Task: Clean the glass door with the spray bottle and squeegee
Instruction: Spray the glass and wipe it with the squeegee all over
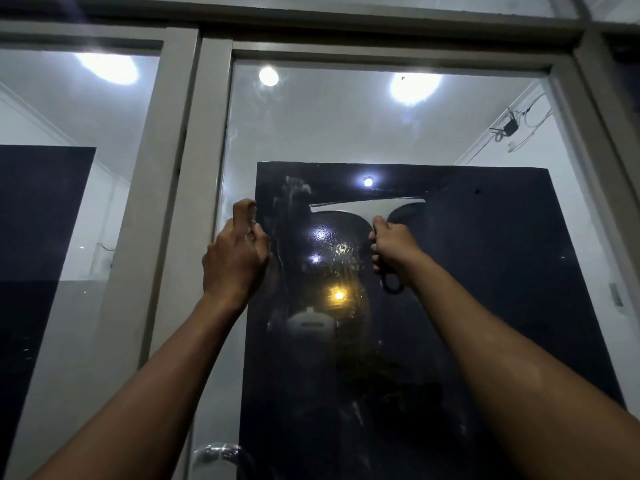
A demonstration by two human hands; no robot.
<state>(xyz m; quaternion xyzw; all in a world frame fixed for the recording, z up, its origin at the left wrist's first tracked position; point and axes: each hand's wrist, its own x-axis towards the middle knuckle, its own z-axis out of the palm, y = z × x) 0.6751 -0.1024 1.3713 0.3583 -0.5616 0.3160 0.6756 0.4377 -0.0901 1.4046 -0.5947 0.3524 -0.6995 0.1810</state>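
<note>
The right hand (391, 247) grips the dark handle of the squeegee (370, 209), fingers (374, 244) curled round it; the white blade lies nearly level against the glass door (346, 126), in the upper half of the pane. The left hand (235, 258) is raised against the glass just beside the left door frame (204, 168), fingers loosely curled and holding nothing. Smears and droplets mark the glass between the hands. A metal door handle (214, 452) shows at the lower left of the pane.

Both arms raised, extended upward; left hand (235, 252) loosely curled, fingers upright; right hand (393, 249) fisted in a grip.
</note>
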